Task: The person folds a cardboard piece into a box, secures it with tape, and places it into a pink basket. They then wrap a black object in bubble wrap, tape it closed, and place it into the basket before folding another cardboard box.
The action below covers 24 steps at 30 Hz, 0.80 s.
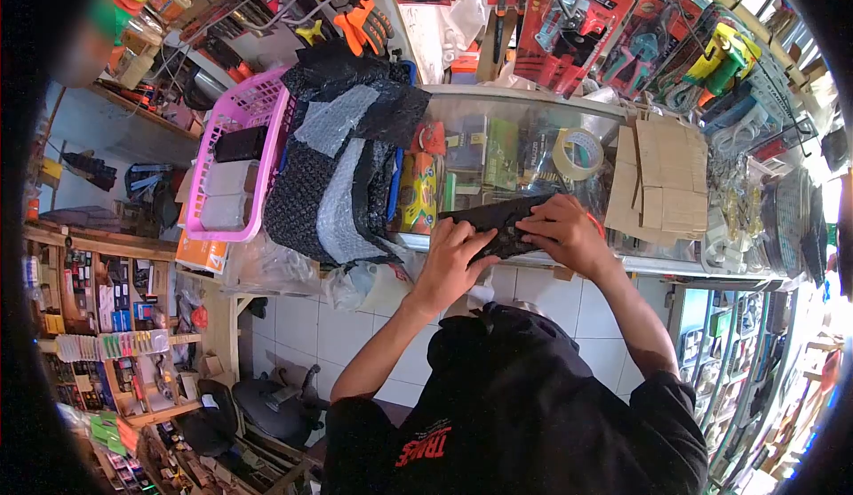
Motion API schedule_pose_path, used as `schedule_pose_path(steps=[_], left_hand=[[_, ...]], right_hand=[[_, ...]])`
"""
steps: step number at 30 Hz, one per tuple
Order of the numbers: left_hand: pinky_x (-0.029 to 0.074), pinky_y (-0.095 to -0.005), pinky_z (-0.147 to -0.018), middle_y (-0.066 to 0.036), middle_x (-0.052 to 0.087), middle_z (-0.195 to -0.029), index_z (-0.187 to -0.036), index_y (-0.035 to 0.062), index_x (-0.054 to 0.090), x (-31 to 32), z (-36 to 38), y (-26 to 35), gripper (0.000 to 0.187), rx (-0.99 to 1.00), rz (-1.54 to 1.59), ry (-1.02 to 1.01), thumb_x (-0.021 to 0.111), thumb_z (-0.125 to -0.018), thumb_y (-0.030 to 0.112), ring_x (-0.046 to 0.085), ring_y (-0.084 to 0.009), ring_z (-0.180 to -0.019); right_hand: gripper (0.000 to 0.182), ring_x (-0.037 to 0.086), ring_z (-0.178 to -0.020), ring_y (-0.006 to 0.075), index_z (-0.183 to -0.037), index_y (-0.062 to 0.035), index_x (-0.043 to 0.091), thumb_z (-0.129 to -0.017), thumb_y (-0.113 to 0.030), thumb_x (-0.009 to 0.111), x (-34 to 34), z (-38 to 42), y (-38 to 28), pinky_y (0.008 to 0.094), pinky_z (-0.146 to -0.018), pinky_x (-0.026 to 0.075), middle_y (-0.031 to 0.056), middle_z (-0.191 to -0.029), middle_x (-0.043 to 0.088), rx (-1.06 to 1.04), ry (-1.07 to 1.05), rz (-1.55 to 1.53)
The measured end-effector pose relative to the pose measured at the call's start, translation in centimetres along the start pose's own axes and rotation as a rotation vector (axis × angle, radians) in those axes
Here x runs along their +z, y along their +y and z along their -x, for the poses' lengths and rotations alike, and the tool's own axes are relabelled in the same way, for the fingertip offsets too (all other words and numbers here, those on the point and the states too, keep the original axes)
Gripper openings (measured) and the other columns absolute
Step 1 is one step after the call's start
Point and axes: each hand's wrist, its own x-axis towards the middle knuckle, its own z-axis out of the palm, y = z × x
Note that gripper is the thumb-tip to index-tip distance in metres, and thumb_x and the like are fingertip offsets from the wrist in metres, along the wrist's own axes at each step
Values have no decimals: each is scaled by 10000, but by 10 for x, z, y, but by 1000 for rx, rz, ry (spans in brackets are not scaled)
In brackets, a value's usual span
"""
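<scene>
A flat black bundle (499, 221), its surface like the black bubble wrap nearby, is held over the front edge of the glass counter (533, 102). My left hand (451, 262) grips its left end with bent fingers, thumb pointing inward. On its right end, my right hand (567, 234) pinches with fingers closed and pressed down. What lies inside the bundle is hidden. Just behind it a roll of tape (597, 159) lies on the glass. Left of my hands, black bubble wrap (293, 179) and clear bubble wrap (342, 197) are piled up.
A pink basket (197, 195) with a black box stands at the left of the counter. Flattened cardboard (673, 175) lies at the right. Packaged tools (569, 28) hang along the back. A dark chair (277, 406) stands on the tiled floor, lower left.
</scene>
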Motion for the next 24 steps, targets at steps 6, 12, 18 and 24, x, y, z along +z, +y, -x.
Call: schedule_pose_path(steps=[6,12,18,24], left_hand=[[438,-454,-939,-53,626,-983,-1111,52,799,8,3,4,316,-24,44,111,866,-818,151,558,-297,-992],[436,-531,-1076,-17,683,-993,-1120,93,810,19,12,-1,328,-1,-10,148,876,-801,133,630,-255,-1032],[414,-524,-1162,-10,658,-953,-1119,68,806,37,26,-7,284,125,-105,230,819,-835,64,615,-209,-903],[444,-532,-1145,-42,671,-941,-1159,26,792,44,32,-16,354,242,-168,272,784,-806,-6,620,-202,-868]], right_hand=[[342,698,-1105,335,-1141,-90,778,-803,-57,823,10,6,0,476,-974,563,100,-1079,745,-55,42,74],[304,720,-1095,372,-1102,-63,758,-806,9,768,12,8,-8,485,-1049,589,129,-1083,739,-27,82,13],[300,716,-1162,342,-1094,-54,762,-806,28,755,14,22,-18,490,-1064,584,128,-1065,738,-16,75,47],[321,719,-1183,319,-1090,-52,787,-780,29,806,16,28,-22,481,-1074,585,108,-1036,744,-42,111,95]])
